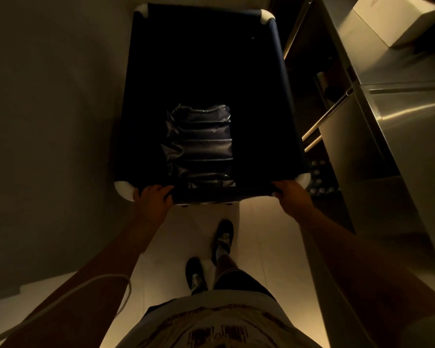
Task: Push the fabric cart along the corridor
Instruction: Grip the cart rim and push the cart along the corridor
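Observation:
A dark blue fabric cart [276, 38] with white corner pieces stands right in front of me, filling the middle of the view. Inside it, near my side, lies a stack of shiny plastic-wrapped packs [201, 144]. My left hand [152, 197] grips the cart's near rim by the left corner. My right hand [290, 195] grips the same rim by the right corner. Both arms are stretched out, and my feet [209, 254] are on the pale floor behind the cart.
A plain wall [48, 121] runs close along the cart's left side. On the right stands a steel counter [399, 109] with open shelves below, wooden poles [322, 121] sticking out toward the cart, and a white box [397, 18] on top. The light is dim.

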`<act>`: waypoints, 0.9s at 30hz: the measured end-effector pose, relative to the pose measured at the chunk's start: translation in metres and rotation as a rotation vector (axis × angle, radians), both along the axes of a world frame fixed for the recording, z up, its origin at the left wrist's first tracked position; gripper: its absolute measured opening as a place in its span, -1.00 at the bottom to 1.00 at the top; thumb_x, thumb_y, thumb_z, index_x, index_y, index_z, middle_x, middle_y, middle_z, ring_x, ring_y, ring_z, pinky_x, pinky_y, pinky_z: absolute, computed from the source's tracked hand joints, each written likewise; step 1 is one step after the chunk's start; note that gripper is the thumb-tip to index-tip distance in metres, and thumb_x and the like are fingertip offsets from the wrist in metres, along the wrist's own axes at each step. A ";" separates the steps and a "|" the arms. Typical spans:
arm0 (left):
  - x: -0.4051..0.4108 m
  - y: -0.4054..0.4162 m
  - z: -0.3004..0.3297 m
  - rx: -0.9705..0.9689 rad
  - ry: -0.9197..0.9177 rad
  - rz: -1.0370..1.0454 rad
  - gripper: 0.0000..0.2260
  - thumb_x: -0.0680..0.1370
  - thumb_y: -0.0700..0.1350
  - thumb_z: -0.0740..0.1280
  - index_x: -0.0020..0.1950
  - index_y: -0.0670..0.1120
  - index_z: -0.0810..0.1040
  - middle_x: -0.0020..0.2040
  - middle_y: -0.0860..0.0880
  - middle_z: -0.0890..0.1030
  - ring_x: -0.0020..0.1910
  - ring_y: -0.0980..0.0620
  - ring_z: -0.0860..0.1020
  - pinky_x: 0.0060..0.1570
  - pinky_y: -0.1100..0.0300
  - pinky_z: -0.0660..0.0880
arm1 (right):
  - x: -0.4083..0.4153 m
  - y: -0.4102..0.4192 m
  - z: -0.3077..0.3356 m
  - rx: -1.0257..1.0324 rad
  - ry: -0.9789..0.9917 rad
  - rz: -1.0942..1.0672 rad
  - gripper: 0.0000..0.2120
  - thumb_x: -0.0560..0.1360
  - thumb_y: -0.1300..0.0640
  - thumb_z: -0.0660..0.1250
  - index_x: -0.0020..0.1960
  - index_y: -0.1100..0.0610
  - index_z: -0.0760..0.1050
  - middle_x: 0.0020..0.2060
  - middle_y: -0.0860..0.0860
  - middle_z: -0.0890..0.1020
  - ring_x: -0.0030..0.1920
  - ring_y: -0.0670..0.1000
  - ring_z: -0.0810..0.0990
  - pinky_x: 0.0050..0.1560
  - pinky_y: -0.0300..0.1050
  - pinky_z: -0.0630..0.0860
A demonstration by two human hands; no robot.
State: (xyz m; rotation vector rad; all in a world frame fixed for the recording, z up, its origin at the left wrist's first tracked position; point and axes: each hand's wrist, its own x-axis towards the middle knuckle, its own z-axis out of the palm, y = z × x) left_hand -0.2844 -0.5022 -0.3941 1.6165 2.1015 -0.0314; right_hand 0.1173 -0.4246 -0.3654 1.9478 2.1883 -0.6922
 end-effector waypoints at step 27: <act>-0.029 0.179 0.021 -0.061 0.023 -0.057 -0.09 0.36 0.35 -0.15 0.49 -0.14 0.44 0.43 -0.25 0.50 0.43 -0.26 0.43 0.42 -0.13 0.30 | -0.029 0.143 -0.005 0.021 0.040 0.043 -0.65 0.64 0.00 0.25 0.39 0.02 0.51 0.28 0.06 0.58 0.32 0.13 0.47 0.30 0.03 0.47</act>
